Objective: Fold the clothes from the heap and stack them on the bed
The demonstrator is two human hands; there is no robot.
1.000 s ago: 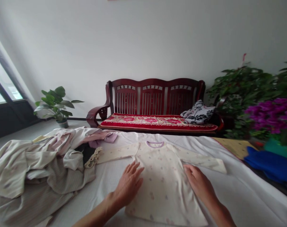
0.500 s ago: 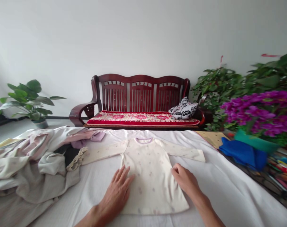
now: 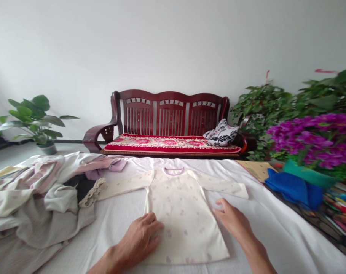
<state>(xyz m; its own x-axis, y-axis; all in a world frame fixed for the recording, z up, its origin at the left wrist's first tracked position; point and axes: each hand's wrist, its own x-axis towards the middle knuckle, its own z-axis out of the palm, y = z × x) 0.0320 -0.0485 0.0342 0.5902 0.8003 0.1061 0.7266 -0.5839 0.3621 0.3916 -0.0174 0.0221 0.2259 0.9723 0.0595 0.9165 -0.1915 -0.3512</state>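
A cream long-sleeved shirt [image 3: 184,213] with a small scattered print and lilac neckline lies spread flat, its collar away from me and both sleeves out sideways. My left hand [image 3: 141,238] rests at its left side edge, fingers bent down and closed on the fabric; the fingertips are partly hidden. Just off the right side edge hovers my right hand [image 3: 232,220], holding nothing, with thumb and index finger apart. The left sleeve's cuff reaches a heap of rumpled clothes [image 3: 53,220] in grey, pink and cream.
A white cloth [image 3: 275,236] covers the table. Along the right side are a blue cloth [image 3: 292,188], purple flowers [image 3: 318,137] and colourful small items. Behind stand a dark red wooden bench [image 3: 169,114] with a patterned cushion [image 3: 222,133] and a potted plant [image 3: 47,146].
My right hand has let go of the shirt's right edge and moved slightly outward. My left hand, flat before, has slid a little toward me and its fingers have curled.
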